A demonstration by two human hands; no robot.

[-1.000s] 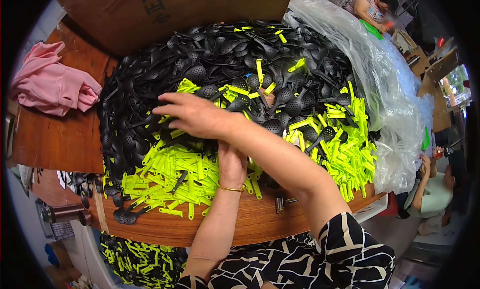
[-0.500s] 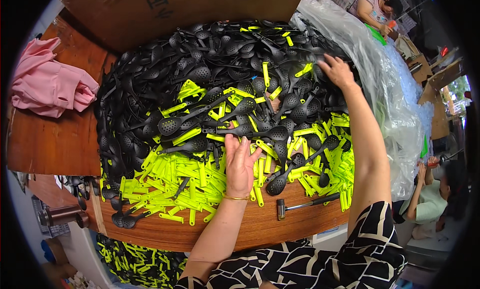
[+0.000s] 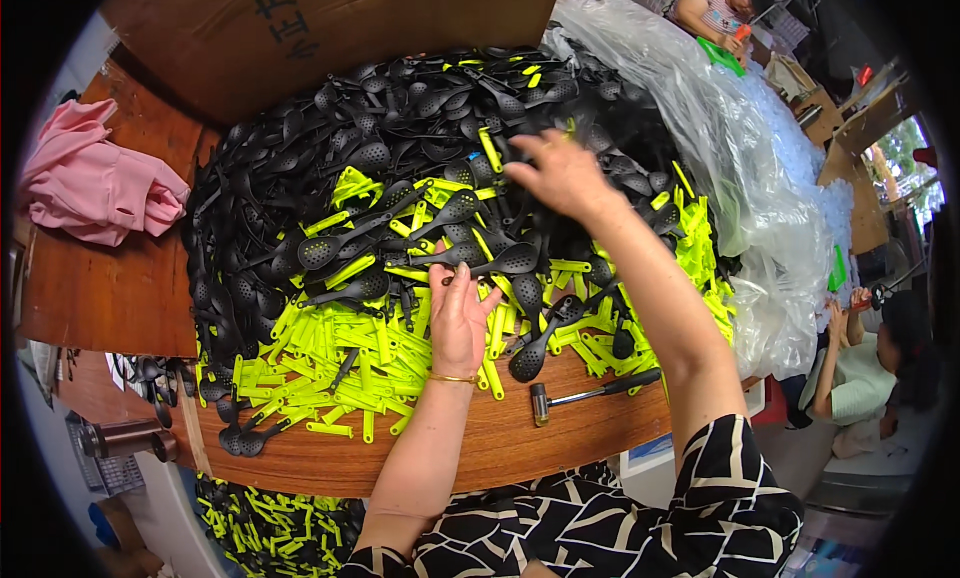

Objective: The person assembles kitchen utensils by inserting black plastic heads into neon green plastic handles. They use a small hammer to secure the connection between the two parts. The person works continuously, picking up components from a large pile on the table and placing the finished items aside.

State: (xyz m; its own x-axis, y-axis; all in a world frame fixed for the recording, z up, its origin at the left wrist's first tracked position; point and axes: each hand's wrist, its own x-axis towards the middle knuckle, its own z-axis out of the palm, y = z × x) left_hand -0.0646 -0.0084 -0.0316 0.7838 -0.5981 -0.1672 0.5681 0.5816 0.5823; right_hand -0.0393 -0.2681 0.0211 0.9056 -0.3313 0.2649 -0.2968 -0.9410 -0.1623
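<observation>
My left hand (image 3: 460, 328) is at the near edge of a heap of black slotted spoons (image 3: 370, 158), its fingers outstretched against spoons that partly cover the fingertips. Next to it lies a pile of lime-green plastic handle pieces (image 3: 350, 348). Over the middle of the heap, my right hand (image 3: 565, 173) has its fingers spread, with nothing visible in them. An upright green handle piece (image 3: 490, 150) is just beyond its fingertips. A black slotted spoon (image 3: 530, 353) lies near the front, to the right of my left hand.
A hammer (image 3: 590, 393) rests on the wooden table (image 3: 480, 443). Cardboard (image 3: 370, 28) stands behind the heap, with clear plastic sheeting (image 3: 690, 128) at right. Pink cloth (image 3: 100, 178) lies at left. Below the table are more green pieces (image 3: 270, 528). Two other people work at right.
My right hand has swept leftward across the heap from its far right side. The left hand stays by the same spoons. The whole view has shifted slightly.
</observation>
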